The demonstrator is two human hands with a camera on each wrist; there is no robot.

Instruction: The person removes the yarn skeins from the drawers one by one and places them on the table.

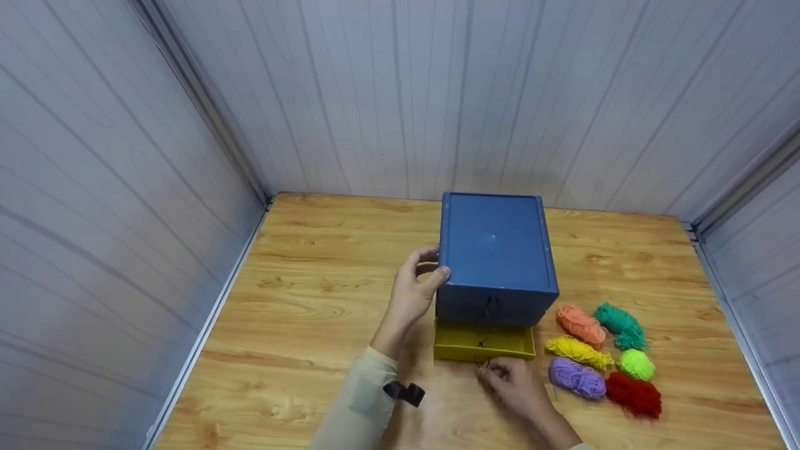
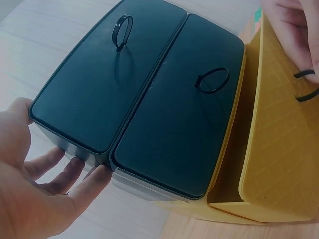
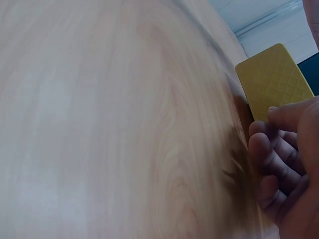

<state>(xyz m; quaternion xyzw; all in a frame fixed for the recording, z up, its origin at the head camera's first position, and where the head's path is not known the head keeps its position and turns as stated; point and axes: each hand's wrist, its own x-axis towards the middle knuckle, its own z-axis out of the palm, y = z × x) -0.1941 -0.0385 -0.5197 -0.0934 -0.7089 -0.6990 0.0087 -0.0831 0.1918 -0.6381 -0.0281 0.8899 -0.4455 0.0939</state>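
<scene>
A small drawer cabinet [image 1: 494,240] with a blue top stands on the wooden table. Its bottom yellow drawer [image 1: 450,352] is pulled partly out. Two dark drawer fronts [image 2: 174,114] above it are closed, each with a black loop handle. My left hand [image 1: 414,295] holds the cabinet's left side, thumb on the top edge and fingers along the side. In front of the yellow drawer, my right hand [image 1: 517,385] pinches that drawer's black loop handle [image 2: 306,95] between thumb and fingers. Its fingertips partly hide the loop.
Right of the cabinet lie several yarn bundles: orange [image 1: 581,325], teal [image 1: 620,326], yellow [image 1: 579,352], purple [image 1: 577,377], red [image 1: 634,395] and a lime ball [image 1: 637,364]. Pale panel walls [image 1: 375,94] enclose the table at the back and both sides.
</scene>
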